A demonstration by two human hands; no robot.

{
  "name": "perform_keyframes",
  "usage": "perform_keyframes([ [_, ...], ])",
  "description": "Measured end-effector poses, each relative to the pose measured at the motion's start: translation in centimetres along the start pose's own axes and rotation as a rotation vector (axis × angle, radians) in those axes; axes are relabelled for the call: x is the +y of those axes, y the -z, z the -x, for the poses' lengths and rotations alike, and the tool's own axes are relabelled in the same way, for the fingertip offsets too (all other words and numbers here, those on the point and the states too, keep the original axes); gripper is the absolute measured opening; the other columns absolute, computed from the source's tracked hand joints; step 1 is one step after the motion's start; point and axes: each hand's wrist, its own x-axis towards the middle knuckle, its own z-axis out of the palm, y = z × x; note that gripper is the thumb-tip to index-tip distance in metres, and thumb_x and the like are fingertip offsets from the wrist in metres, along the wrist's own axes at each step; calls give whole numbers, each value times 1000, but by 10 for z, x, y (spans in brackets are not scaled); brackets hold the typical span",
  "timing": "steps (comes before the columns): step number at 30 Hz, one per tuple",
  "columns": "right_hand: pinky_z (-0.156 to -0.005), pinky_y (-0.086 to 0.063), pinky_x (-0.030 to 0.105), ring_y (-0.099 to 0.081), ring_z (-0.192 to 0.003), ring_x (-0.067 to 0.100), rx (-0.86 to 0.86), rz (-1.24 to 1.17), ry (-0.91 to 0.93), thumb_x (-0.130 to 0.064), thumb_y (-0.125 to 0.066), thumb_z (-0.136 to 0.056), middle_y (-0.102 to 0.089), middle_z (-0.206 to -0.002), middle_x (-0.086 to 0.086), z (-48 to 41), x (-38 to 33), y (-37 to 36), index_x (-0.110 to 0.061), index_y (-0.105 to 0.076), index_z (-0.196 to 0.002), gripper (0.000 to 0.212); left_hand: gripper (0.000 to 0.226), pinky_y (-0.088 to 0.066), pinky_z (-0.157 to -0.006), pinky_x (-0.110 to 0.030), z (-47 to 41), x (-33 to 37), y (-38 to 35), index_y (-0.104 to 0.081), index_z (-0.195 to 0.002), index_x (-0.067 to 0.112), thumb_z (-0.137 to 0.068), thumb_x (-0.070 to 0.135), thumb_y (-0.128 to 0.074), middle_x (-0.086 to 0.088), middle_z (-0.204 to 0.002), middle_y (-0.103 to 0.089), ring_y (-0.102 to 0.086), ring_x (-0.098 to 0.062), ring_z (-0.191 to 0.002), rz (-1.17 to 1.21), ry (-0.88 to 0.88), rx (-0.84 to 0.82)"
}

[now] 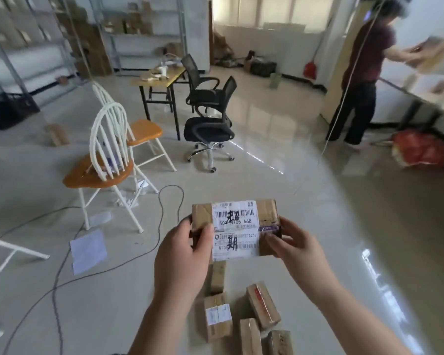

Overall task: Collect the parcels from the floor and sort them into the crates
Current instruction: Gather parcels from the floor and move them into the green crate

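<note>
Your left hand [182, 254] and right hand [292, 244] grip labelled parcel [235, 230]: label-reading step; next, find matching crate, none visible.

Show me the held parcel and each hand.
held parcel [235, 226], head view, on its white shipping label.
left hand [182, 254], head view, back of the hand.
right hand [296, 245], head view, back of the hand.

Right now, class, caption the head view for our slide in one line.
Left hand and right hand hold a labelled parcel above more parcels on the floor.
</note>
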Motion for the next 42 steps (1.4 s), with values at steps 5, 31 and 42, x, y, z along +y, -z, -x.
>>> perform_keyframes([
  [5, -60, -45, 6, -69, -79, 0, 213, -77, 32, -8, -58, -90, -73, -96, -8, 65, -23, 22, -24, -62, -119, 33, 21, -42, -57, -26, 22, 47, 15, -58, -79, 27, -86, 45, -48, 12, -74, -61, -56, -5, -71, -1, -154, -89],
  [31, -71, -55, 22, -69, -83, 3, 1098, 110, -17, -19, -65, -85, -73, -91, -15, 403, 29, 449, -47, -63, -97, 31, 26, -46, -70, -31, 328, 415, -294, -64, -100, 25, -91, 42, -47, 3, -91, -66, -58, -20, -86, 318, -647, -668],
  [42, -55, -42, 0, -60, -79, -15, 1598, 6, -226, -11, -58, -88, -66, -90, -24, 540, 117, 618, -35, -62, -101, 28, 28, -54, -67, -33, 505, 562, -467, -58, -95, 29, -91, 51, -43, 12, -87, -62, -60, -10, -81, 329, -982, -1107],
])
